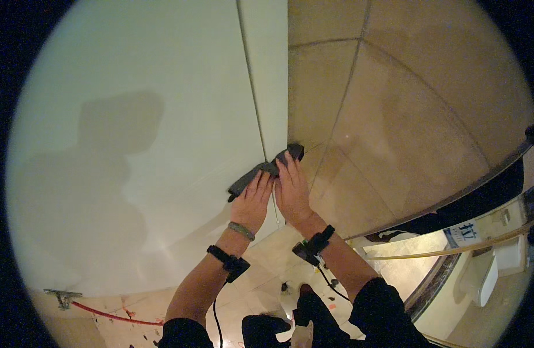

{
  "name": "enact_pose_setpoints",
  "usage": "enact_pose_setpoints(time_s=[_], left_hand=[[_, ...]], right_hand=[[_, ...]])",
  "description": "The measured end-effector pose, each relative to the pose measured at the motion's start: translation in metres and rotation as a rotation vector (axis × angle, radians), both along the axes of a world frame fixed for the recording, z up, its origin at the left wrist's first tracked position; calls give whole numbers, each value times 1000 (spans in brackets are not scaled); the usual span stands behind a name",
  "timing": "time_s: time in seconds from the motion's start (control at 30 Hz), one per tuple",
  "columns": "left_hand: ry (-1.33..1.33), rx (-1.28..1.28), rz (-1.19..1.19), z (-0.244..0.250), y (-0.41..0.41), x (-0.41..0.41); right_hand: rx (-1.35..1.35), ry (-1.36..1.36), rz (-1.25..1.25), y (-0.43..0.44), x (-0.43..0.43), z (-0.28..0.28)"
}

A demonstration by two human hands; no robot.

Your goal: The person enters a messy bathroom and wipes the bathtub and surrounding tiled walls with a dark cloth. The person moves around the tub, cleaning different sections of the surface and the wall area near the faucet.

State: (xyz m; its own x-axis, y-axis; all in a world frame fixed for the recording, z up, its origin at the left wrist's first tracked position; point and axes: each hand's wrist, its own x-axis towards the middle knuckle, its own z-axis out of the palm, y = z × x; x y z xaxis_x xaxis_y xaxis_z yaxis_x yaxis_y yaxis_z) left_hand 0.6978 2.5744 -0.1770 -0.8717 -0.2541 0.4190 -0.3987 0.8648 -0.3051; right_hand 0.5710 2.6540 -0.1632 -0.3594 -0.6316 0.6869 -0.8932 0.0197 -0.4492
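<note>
Both of my hands press a folded dark grey cloth [248, 177] against an upright white panel. My left hand [251, 202] lies on the cloth's middle and left part, fingers stretched upward. Beside it, almost touching, my right hand [293, 191] has its fingertips on the right part of the cloth. The cloth crosses a thin dark seam in the white panel [193, 130] and reaches the panel's right edge, where a beige tiled wall [336, 87] begins. What is beneath the cloth is hidden. Dark straps with small devices and cables sit on both wrists.
At lower left, a red hose [115, 316] runs from a metal fitting [62, 296]. Small scraps lie on the tiled floor [267, 278]. To the right are a doorway with a sign bearing writing [462, 235], a yellowish curved strip [423, 255] and a white toilet [486, 278].
</note>
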Motion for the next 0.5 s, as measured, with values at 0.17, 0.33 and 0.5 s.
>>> enact_pose_setpoints(time_s=[0.17,0.33,0.5], left_hand=[[2,9,-5,-14,-11,-7],[-42,-44,-10,-15,-17,-6],[-57,-69,-19,-16,-20,-7]], right_hand=[[-2,-93,10,-14,-9,-31],[-42,-114,-8,-22,-10,-44],[-90,-135,35,-25,-10,-48]])
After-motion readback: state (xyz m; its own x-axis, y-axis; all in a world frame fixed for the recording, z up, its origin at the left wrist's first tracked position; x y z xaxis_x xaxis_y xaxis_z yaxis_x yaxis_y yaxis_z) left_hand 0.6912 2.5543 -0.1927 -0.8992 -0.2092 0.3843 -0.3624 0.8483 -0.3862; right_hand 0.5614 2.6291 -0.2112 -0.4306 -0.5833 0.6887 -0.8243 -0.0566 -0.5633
